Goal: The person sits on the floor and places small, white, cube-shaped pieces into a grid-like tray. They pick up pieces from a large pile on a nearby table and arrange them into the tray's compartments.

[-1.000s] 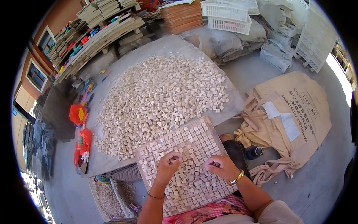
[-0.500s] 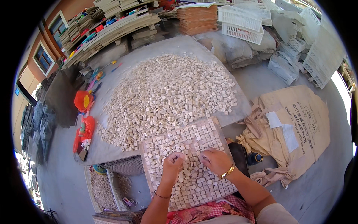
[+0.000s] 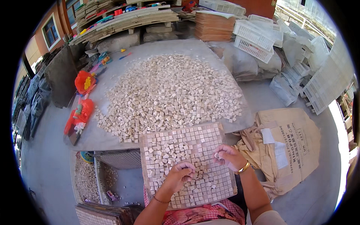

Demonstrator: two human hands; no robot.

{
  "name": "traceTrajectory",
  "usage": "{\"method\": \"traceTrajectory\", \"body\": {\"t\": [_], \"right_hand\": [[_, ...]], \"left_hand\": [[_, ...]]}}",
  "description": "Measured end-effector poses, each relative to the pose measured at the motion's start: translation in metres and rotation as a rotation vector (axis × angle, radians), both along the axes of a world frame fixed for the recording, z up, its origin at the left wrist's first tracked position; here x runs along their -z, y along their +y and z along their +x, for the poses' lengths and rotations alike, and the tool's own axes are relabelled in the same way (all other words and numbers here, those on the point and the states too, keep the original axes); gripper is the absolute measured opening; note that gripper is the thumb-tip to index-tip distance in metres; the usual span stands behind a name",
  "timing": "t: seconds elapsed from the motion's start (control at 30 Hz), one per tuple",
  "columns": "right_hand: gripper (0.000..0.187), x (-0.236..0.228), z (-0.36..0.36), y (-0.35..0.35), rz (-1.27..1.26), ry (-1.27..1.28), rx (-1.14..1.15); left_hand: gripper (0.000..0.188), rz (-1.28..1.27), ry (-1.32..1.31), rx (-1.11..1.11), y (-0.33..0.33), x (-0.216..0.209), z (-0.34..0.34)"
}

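Observation:
A square gridded board (image 3: pixel 197 150) rests on my lap, tilted against the table. Small pale stone cubes sit in rows in its cells, while others lie loose and jumbled on its left and middle part. Low over the middle of the board, my left hand (image 3: pixel 180 176) is closed with fingertips pinched. What it holds, if anything, is too small to make out. My right hand (image 3: pixel 228 156), with a gold bangle at the wrist, hovers above the board's right side. Between its thumb and fingers is a stone cube (image 3: pixel 216 155).
A large heap of stone cubes (image 3: pixel 176 93) covers the grey table (image 3: pixel 247 116) ahead. Red plastic bags (image 3: pixel 85 108) lie at its left edge. Below left stands a bin of small stones (image 3: pixel 87 176). On the right are a beige sack (image 3: pixel 300 150) and white crates (image 3: pixel 255 35).
My right hand has moved right, away from the left, and a cube now shows in its fingers. My left hand sits lower on the board. The whole view has shifted slightly.

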State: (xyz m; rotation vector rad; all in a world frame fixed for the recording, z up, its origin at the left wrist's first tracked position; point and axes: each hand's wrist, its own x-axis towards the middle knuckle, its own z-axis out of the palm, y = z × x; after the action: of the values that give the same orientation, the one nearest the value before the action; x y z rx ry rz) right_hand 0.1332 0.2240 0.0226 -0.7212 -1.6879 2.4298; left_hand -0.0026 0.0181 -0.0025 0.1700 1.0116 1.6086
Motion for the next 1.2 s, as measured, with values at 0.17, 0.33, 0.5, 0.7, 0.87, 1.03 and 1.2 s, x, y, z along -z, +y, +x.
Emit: {"method": "traceTrajectory", "body": {"t": [0.17, 0.33, 0.5, 0.7, 0.87, 1.03, 1.2], "right_hand": [[0.018, 0.023, 0.002, 0.002, 0.7, 0.011, -0.142], [0.019, 0.02, -0.005, -0.011, 1.053, 0.005, -0.249], [0.019, 0.033, -0.012, -0.03, 1.348, 0.029, -0.231], [0.018, 0.026, -0.024, -0.024, 1.358, 0.033, -0.155], [0.018, 0.02, -0.055, -0.018, 1.354, 0.06, -0.151], [0.012, 0.022, -0.07, -0.012, 1.346, -0.056, -0.251], [0.012, 0.023, -0.066, -0.008, 1.353, -0.011, -0.281]], "left_hand": [[0.014, 0.107, -0.238, 0.241, -0.021, 0.004, 0.023], [0.015, 0.49, 0.475, 0.237, -0.045, -0.095, 0.063], [0.004, 1.115, 0.848, 0.074, -0.054, -0.14, 0.056], [0.004, 1.118, 1.062, 0.069, -0.056, -0.155, 0.042], [0.007, 1.076, 1.152, 0.065, -0.062, -0.159, 0.037], [0.01, 1.043, 1.235, 0.068, -0.067, -0.162, 0.028], [0.009, 1.066, 1.298, 0.174, -0.078, -0.154, 0.021]]}}
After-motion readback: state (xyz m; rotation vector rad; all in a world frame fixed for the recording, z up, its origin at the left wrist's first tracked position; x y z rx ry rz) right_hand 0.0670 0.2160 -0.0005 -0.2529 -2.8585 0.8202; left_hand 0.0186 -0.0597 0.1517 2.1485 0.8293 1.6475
